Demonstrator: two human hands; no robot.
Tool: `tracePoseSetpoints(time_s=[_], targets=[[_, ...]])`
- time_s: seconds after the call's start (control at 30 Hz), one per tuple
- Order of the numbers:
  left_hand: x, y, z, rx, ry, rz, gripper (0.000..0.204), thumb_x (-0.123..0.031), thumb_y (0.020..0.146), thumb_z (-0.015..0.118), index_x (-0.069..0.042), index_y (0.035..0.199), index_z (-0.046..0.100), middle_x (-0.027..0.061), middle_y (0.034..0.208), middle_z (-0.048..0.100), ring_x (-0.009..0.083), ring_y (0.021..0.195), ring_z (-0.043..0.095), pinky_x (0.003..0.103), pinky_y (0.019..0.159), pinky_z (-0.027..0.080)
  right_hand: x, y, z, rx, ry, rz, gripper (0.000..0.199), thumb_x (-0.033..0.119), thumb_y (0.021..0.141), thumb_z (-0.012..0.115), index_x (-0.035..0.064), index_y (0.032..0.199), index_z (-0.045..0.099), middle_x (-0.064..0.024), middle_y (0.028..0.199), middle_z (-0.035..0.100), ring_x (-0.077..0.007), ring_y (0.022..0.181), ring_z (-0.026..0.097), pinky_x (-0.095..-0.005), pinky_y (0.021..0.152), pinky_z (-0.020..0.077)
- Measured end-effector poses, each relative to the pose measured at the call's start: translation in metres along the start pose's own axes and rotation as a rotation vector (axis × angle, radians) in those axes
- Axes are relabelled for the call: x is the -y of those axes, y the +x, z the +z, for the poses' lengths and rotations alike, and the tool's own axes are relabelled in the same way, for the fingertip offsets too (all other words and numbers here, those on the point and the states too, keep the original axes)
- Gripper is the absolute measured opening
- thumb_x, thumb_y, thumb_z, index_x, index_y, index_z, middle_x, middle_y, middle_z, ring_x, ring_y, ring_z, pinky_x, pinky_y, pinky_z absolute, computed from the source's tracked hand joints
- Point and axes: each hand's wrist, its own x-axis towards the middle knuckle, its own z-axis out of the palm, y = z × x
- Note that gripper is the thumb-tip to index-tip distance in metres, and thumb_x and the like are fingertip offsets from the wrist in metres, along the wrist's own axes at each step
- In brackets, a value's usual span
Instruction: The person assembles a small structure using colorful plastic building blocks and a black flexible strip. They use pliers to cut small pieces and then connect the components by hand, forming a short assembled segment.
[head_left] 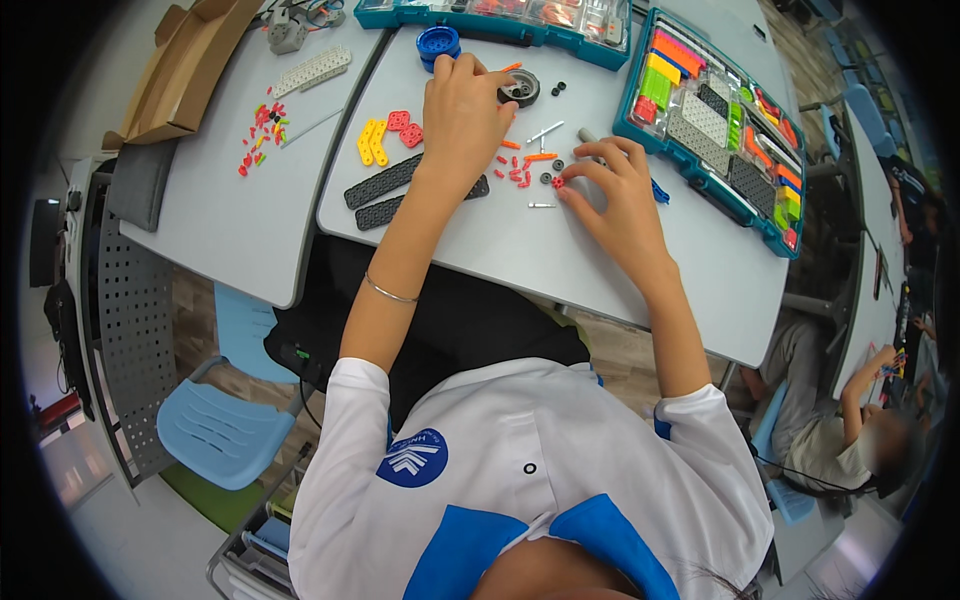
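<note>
Seen from above, a person in a white and blue shirt leans over a grey bench point(600, 270) strewn with small construction-kit parts. The left hand point(462, 115) reaches forward, fingers curled loosely beside a black wheel hub point(521, 88); whether its grip actually closes on anything cannot be told from here. The right hand point(620, 195) rests lower, thumb and forefinger pinching what looks like a tiny red connector point(557, 182) against the bench. Orange and red pegs point(520, 172) lie scattered between the hands, with two black perforated strips point(400, 192) and yellow brackets point(373, 142) to the left. A teal compartment tray point(715, 125) of sorted pieces sits just right of the right hand. The pinched part is small, so a slight slip could flick it among the loose pegs or off the bench edge.
</note>
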Motion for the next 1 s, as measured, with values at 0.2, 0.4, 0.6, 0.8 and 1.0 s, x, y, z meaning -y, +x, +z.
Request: tracePoseSetpoints(time_s=[0.2, 0.4, 0.6, 0.8, 1.0], targets=[[0.004, 0.002, 0.002, 0.091, -0.004, -0.003, 0.02, -0.018, 0.076, 0.081, -0.01, 0.094, 0.077, 0.0058, 0.093, 0.066, 0.0257, 0.095, 0.057, 0.038, 0.087, 0.048, 0.001, 0.0, -0.001, -0.005, 0.007, 0.016, 0.016, 0.012, 0.079, 0.079, 0.0073, 0.093, 0.074, -0.0069, 0.116, 0.064, -0.031, 0.121, 0.05, -0.0447, 0.102, 0.0426], [0.006, 0.003, -0.004, 0.12, -0.1, -0.025, 0.016, -0.018, 0.082, 0.078, -0.009, 0.095, 0.077, 0.0059, 0.091, 0.07, 0.0225, 0.09, 0.06, 0.037, 0.082, 0.048, 0.002, 0.001, -0.003, -0.016, -0.007, 0.014, 0.015, 0.013, 0.08, 0.078, 0.0054, 0.092, 0.074, -0.0079, 0.118, 0.064, -0.0313, 0.121, 0.05, -0.0436, 0.101, 0.0436], [-0.021, -0.015, -0.037, 0.382, -0.795, -0.314, 0.016, -0.017, 0.087, 0.075, -0.006, 0.098, 0.077, 0.0026, 0.092, 0.074, 0.01, 0.076, 0.063, 0.028, 0.074, 0.046, 0.006, 0.007, -0.007, -0.189, 0.087, 0.028, 0.043, 0.017, 0.084, 0.078, 0.0043, 0.123, 0.064, -0.0127, 0.121, 0.063, -0.0308, 0.115, 0.055, -0.0409, 0.097, 0.047], [-0.039, -0.038, -0.043, 0.439, -0.785, -0.335, 0.019, -0.02, 0.089, 0.073, -0.005, 0.101, 0.076, 0.0016, 0.09, 0.074, 0.0075, 0.078, 0.063, 0.023, 0.065, 0.042, 0.005, 0.005, 0.002, -0.053, 0.469, 0.126, 0.059, 0.014, 0.085, 0.077, 0.0036, 0.137, 0.052, -0.0171, 0.125, 0.059, -0.0289, 0.107, 0.062, -0.0379, 0.09, 0.0525], [-0.041, -0.041, -0.045, 0.383, -0.745, -0.411, 0.023, -0.019, 0.089, 0.073, -0.003, 0.105, 0.074, 0.0041, 0.092, 0.074, 0.0089, 0.08, 0.063, 0.025, 0.064, 0.045, 0.006, 0.004, 0.005, -0.005, 0.368, 0.072, 0.054, 0.007, 0.087, 0.069, 0.0028, 0.138, 0.051, -0.0176, 0.126, 0.058, -0.0305, 0.108, 0.062, -0.0372, 0.094, 0.0515]])
